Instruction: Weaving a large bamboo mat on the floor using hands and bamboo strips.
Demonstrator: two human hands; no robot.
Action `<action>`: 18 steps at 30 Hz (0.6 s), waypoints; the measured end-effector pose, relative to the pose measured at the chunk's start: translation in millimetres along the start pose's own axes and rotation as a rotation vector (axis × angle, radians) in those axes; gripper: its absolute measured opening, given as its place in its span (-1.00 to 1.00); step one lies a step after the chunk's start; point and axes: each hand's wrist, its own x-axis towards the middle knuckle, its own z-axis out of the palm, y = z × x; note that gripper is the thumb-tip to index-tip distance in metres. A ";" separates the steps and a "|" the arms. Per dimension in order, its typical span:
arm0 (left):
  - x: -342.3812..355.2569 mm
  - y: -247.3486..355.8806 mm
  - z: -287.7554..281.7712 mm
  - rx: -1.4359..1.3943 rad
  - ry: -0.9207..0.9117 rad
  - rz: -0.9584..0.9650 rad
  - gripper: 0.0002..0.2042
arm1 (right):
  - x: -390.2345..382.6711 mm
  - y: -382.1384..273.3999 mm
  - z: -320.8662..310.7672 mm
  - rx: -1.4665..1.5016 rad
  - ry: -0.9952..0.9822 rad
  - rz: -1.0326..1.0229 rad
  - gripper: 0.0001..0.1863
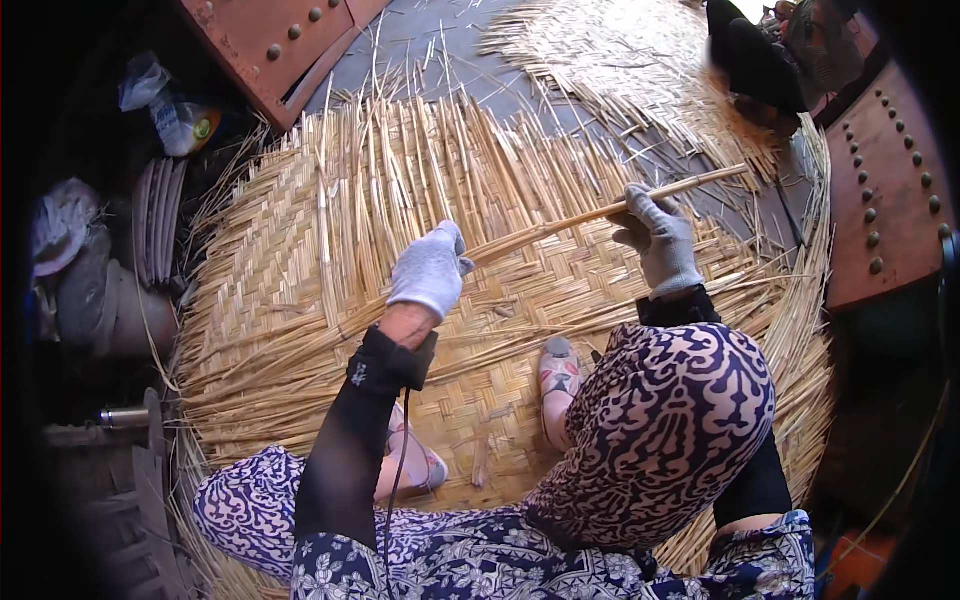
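Note:
In grey work gloves, both my hands hold a small bundle of split reed strips (545, 231) slanting up to the right over a large woven reed mat (450, 395). My left hand (430, 270) is closed round the lower left part of the bundle. Farther right, my right hand (655, 238) grips it from below near its far end, fingers curled about it. Beyond the bundle, long loose strips (425, 150) stick out from the mat's unfinished far edge. More strips lie across the weave in front of my feet.
Another woven mat (610, 40) lies at the far right, beside a dark shape (755, 75). Studded red door panels (285, 45) stand at far left and right. Plastic bottles and bags (175, 120) and a wooden chair (155, 490) crowd the left side.

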 end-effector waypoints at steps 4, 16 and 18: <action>-5.0 -13.0 14.5 0.008 0.066 0.144 -0.78 | 8.1 10.8 -6.5 -0.061 0.038 0.109 -0.79; -10.3 -0.2 10.9 -0.169 -0.325 -0.094 -0.79 | 24.9 56.9 -29.9 -0.440 0.054 -0.536 -0.77; -8.7 -8.7 11.9 -0.114 -0.353 -0.133 -0.77 | 20.9 47.8 -25.0 -0.328 0.122 -0.235 -0.70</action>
